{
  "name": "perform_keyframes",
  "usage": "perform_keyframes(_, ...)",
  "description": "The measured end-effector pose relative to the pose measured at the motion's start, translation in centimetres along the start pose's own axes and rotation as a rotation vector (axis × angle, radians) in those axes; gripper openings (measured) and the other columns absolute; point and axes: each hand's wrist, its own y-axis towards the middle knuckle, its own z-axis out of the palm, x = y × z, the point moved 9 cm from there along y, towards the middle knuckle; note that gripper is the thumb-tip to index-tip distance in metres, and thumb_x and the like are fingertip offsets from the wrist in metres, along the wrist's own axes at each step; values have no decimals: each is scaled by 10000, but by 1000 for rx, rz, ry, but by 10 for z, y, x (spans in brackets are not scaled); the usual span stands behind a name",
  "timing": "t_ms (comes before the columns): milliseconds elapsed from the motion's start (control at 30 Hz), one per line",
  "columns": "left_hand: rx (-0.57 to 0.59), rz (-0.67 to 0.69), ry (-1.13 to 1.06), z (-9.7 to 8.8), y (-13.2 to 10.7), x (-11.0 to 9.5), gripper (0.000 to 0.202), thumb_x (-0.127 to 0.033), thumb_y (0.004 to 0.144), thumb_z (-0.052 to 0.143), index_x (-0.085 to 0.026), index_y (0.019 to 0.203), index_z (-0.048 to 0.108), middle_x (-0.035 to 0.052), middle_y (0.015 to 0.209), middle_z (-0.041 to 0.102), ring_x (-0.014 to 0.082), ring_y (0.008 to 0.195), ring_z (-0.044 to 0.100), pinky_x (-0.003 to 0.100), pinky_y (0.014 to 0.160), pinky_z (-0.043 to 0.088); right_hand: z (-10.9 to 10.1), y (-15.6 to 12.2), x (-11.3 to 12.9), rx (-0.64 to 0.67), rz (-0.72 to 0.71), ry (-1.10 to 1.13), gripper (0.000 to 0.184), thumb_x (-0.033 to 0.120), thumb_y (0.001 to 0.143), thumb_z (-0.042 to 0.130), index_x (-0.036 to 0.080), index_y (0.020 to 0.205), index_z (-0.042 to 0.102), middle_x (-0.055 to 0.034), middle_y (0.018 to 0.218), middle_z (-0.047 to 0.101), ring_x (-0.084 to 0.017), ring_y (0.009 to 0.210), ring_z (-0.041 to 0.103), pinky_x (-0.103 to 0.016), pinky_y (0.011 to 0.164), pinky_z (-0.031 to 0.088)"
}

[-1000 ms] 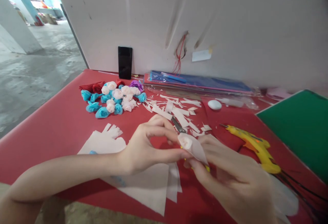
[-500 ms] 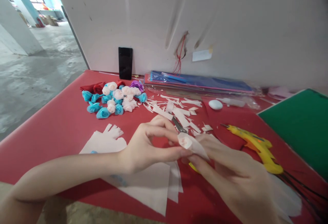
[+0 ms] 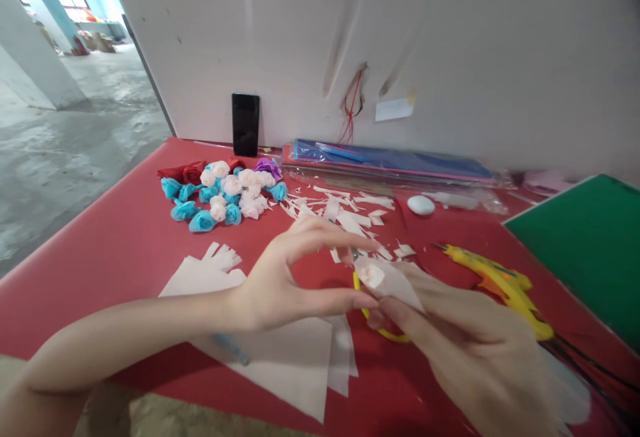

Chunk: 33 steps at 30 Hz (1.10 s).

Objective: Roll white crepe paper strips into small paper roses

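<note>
My right hand pinches a partly rolled white paper flower, its small curled center turned toward my left hand. My left hand has its thumb and index finger spread on either side of the flower; the thumb tip is close to its lower edge, and contact is hard to tell. Beneath the hands lies a pair of scissors with yellow handles, partly hidden. White paper sheets rest under my left forearm, with a blue pen on them.
Finished blue, white, red and purple paper flowers cluster at the back left. White paper scraps lie behind the hands. A yellow glue gun and a green board are at right. A black phone leans on the wall.
My left index finger has lifted away from the flower and its grip has widened. My right hand has shifted slightly right and down with the flower, uncovering more of the yellow scissor handles.
</note>
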Motion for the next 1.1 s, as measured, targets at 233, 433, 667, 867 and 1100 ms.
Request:
perform_keyframes(233,-149,693,818,-1,-20,-61,111,-161,701,643,-258,756,647,-25,655,556,129,712,461,324,851,377,0,3,7,-23,-79,-24,272,80,755,525,233,531,505,70,429,568,-92,386,522,-180,410,472)
perform_keyframes(433,-119,787,964,11,-26,-71,133,-157,708,637,-267,633,642,-53,622,576,106,618,437,392,938,361,4,0,10,-15,-133,-69,264,65,766,520,245,577,477,79,423,526,-89,391,519,-178,407,463)
perform_keyframes(667,-204,796,935,12,-27,-70,183,-110,705,615,-208,553,583,-52,711,554,92,690,466,436,995,350,3,-4,11,-8,-159,-123,246,54,757,520,245,611,469,77,457,513,-86,410,514,-183,436,464)
perform_keyframes(867,-116,720,986,14,-22,-71,167,-113,722,595,-191,577,565,-56,764,574,98,711,490,483,990,366,4,-8,4,-25,-116,-133,225,73,752,527,252,623,481,57,474,499,-110,442,515,-205,433,455)
perform_keyframes(1100,-151,788,972,10,-24,-81,216,-82,694,596,-178,510,533,-59,728,575,88,693,481,392,983,402,3,-2,8,-3,-116,-44,245,77,750,538,254,586,493,57,435,519,-102,402,501,-192,422,447)
